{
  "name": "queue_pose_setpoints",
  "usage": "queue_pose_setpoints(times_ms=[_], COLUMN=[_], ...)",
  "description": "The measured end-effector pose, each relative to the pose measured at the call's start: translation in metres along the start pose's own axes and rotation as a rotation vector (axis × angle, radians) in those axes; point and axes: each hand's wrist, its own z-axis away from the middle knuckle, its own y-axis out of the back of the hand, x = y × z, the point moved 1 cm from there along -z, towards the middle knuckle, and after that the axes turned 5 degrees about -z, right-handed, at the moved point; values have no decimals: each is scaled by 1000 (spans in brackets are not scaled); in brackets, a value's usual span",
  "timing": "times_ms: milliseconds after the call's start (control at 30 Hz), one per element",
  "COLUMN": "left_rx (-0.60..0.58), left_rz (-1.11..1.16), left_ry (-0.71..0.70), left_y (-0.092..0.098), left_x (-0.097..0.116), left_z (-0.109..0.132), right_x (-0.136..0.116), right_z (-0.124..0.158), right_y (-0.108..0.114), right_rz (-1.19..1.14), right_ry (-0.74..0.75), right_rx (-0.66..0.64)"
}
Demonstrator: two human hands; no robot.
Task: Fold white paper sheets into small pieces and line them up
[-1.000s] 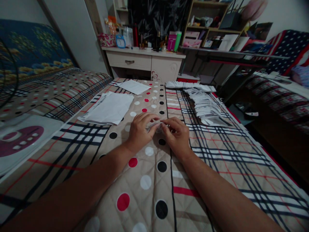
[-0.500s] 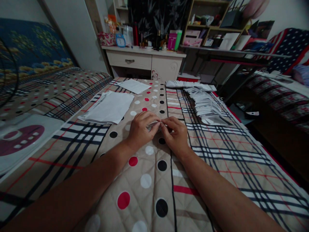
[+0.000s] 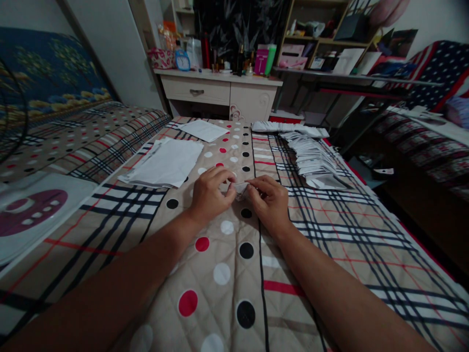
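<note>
A small whitish piece (image 3: 241, 187), which looks like folded paper, spans the gap between my hands above the bed. My left hand (image 3: 211, 191) pinches its left end between thumb and curled fingers. On the other end, the thumb and forefinger of my right hand (image 3: 270, 196) are closed. Much of the piece is hidden behind the fingers. Left of my left hand lies a stack of white paper sheets (image 3: 166, 163), with another white sheet (image 3: 203, 130) beyond it. To the right, beyond my right hand, lies a long row of folded white papers (image 3: 311, 159).
A patterned quilt (image 3: 216, 313) covers the bed under everything. A white bag with a purple print (image 3: 22, 220) lies at the left edge. Behind the row of papers is a long white bundle (image 3: 289, 129). A cream dresser (image 3: 212, 90) stands at the far end.
My hands have moved slightly apart from their touching fingertips. More of the pale piece now shows between them. The stacks have not moved.
</note>
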Motion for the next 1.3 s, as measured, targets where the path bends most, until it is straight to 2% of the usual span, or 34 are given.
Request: queue_pose_setpoints(times_ms=[200, 467, 633, 833, 1033, 1133, 1300], left_rx=[-32, -72, -93, -66, -119, -138, -209], left_rz=[86, 50, -37, -124, -233, -301, -370], left_ry=[-29, -28, -29, 4, 28, -29, -204], left_y=[-1, 1, 2, 2, 4, 6, 6], left_x=[6, 11, 12, -1, -27, -30, -20], left_z=[-1, 0, -3, -3, -3, -3, -1], right_x=[1, -4, -7, 0, 26, 31, 22], right_z=[0, 2, 3, -1, -7, -8, -6], right_y=[-3, -5, -4, -1, 4, 6, 5], right_rz=[-23, 17, 118, 136, 43, 34, 122], right_ry=[76, 120, 132, 50, -152, -168, -21], right_rx=[-29, -32, -49, -3, 57, 55, -87])
